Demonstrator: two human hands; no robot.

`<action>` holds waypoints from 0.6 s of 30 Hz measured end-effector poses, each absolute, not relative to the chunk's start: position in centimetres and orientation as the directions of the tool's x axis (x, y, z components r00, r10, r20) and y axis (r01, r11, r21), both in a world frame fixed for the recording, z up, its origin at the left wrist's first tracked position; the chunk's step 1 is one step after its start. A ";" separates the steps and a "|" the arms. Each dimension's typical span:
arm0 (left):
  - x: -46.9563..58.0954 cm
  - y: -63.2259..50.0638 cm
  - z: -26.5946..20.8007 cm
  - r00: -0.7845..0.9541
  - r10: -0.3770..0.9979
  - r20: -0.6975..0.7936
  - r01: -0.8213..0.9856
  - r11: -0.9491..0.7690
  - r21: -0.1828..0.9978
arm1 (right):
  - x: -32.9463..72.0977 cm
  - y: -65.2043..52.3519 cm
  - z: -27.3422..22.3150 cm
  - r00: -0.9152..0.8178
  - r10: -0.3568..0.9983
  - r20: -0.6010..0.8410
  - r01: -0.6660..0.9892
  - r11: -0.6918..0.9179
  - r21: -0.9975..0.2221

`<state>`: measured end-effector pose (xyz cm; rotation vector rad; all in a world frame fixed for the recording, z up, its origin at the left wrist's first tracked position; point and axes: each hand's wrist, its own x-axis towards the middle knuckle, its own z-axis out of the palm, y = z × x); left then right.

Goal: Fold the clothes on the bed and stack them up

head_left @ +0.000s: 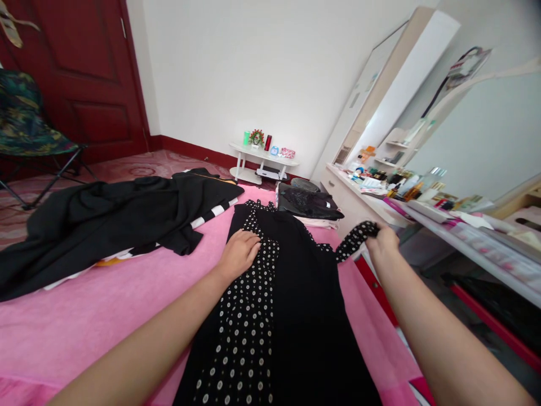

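A black dress [308, 316] with white-patterned panels lies spread out on the pink bedcover [105, 316]. On its left side, my left hand [240, 254] rests flat with the fingers stretched over the patterned part. Out past the dress's right edge, my right hand [384, 239] grips the end of a patterned sleeve [355, 239] and holds it raised off the bed. The fingers of that hand are wrapped round the cloth. The dress's lower end runs out of view at the bottom.
A heap of black clothes [127, 214] lies on the left of the bed. Folded dark clothing [308, 200] sits at the far end. A dressing table [367, 197] crowded with bottles stands on the right. Beyond are a small white table [264, 155] and a folding chair [29, 124].
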<state>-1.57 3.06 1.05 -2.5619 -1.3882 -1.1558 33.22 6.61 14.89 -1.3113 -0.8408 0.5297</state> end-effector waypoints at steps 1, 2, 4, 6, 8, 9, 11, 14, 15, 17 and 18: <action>-1.7 2.7 1.4 0.379 0.657 0.651 0.673 -0.679 0.293 | 31.2 6.2 16.3 0.550 0.788 0.277 0.087 0.276 -0.957; -1.8 2.2 1.6 0.422 0.587 0.691 0.621 -0.742 0.252 | 29.1 5.4 17.7 0.488 0.816 0.309 0.071 0.315 -0.946; -2.0 1.3 2.1 0.500 0.448 0.741 0.534 -0.833 0.143 | 25.0 3.1 20.2 0.184 0.897 0.402 0.082 0.394 -0.915; -2.1 0.4 2.4 0.576 0.357 0.736 0.483 -0.874 0.046 | 22.2 0.2 21.5 -0.140 0.885 0.444 0.193 0.464 -0.864; -1.9 -0.3 2.5 0.622 0.387 0.681 0.498 -0.867 0.038 | 21.4 -2.6 20.8 -0.265 0.868 0.420 0.361 0.493 -0.792; -1.7 -0.4 2.5 0.615 0.449 0.649 0.532 -0.843 0.079 | 21.8 -3.8 19.7 -0.264 0.884 0.385 0.447 0.466 -0.764; -1.2 -0.4 2.4 0.542 0.595 0.593 0.610 -0.764 0.210 | 23.9 -6.1 16.3 -0.211 0.938 0.274 0.600 0.345 -0.721; -0.9 0.2 2.1 0.368 0.732 0.574 0.680 -0.633 0.370 | 27.9 -9.7 10.5 -0.128 0.984 0.126 0.803 0.177 -0.568; -0.9 0.4 2.1 0.306 0.761 0.572 0.709 -0.583 0.396 | 29.0 -11.2 8.9 -0.092 0.992 0.081 0.847 0.121 -0.517; -1.0 0.7 2.1 0.190 0.811 0.553 0.786 -0.463 0.409 | 30.3 -14.5 6.7 -0.027 0.999 -0.018 0.903 0.016 -0.430; -1.1 0.8 2.2 0.151 0.826 0.542 0.822 -0.410 0.396 | 30.6 -16.1 6.0 0.002 0.998 -0.056 0.915 -0.025 -0.403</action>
